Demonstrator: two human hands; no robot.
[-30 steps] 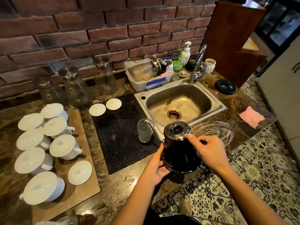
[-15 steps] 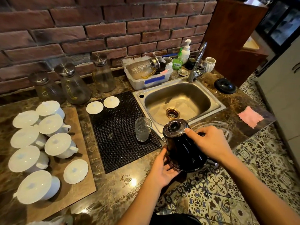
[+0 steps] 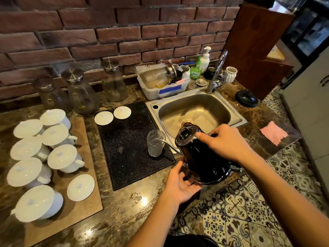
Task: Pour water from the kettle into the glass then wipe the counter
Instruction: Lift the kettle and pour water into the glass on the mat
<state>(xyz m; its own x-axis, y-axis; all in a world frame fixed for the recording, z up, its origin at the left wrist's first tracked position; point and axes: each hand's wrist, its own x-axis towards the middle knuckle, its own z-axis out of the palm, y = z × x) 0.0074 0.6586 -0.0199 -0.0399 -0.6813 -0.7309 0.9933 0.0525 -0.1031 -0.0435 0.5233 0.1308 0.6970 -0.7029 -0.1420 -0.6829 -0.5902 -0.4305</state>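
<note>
The right hand point(image 3: 224, 141) grips the tilted black gooseneck kettle point(image 3: 204, 163); the left hand point(image 3: 181, 186), palm open, supports its base, spout over the glass point(image 3: 155, 142). The label on the green bottle point(image 3: 195, 70) is unreadable.

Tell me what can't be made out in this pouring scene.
In the head view:
- Handle of the kettle: covered by the right hand.
- Water inside the kettle: hidden by its black wall.
- Stream at the spout, level in the glass: too small, clear on clear.
</note>
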